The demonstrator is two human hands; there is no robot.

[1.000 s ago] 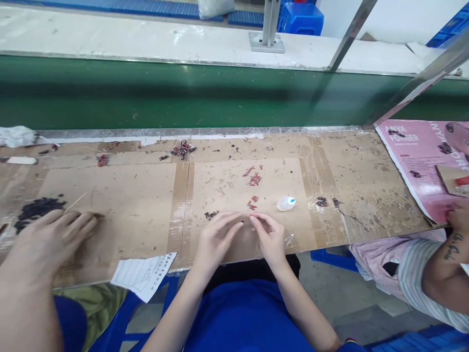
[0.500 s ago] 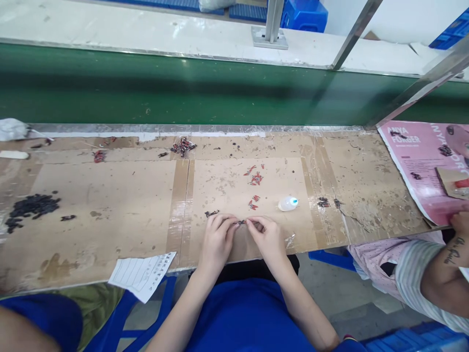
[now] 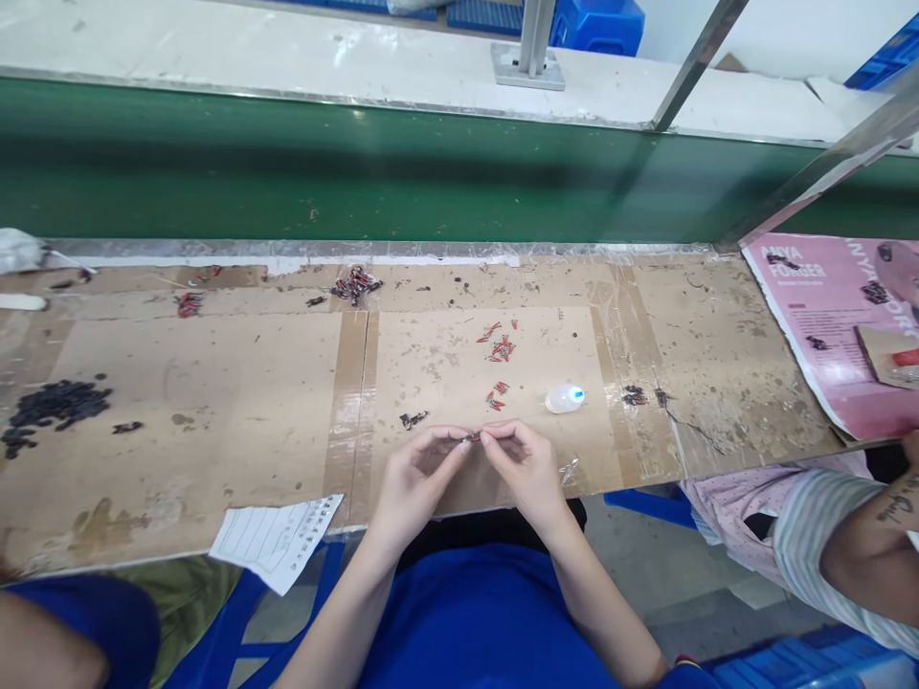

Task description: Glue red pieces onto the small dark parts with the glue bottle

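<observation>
Between my fingertips, just above the cardboard, is a small red-and-black part [image 3: 472,437], too small to name more exactly. My left hand [image 3: 423,474] pinches its left end between thumb and forefinger. At the other end, my right hand [image 3: 523,466] pinches it as well. Beyond the hands lie several small red pieces [image 3: 503,348], with a few more red pieces [image 3: 496,395] closer in. A few small dark parts [image 3: 414,419] rest just past my left hand. To the right stands or lies a small white bottle [image 3: 565,398] with a blue tip.
Cardboard [image 3: 287,383] covers the bench. On the left are a heap of black pieces [image 3: 61,407] and a paper sheet [image 3: 277,536] over the front edge. A red-and-black pile [image 3: 355,285] lies farther back. Co-workers sit at both sides; a pink poster [image 3: 804,325] is at right.
My left hand has shifted slightly left and its thumb has extended toward the held part. The right hand stays almost in place, still pinching.
</observation>
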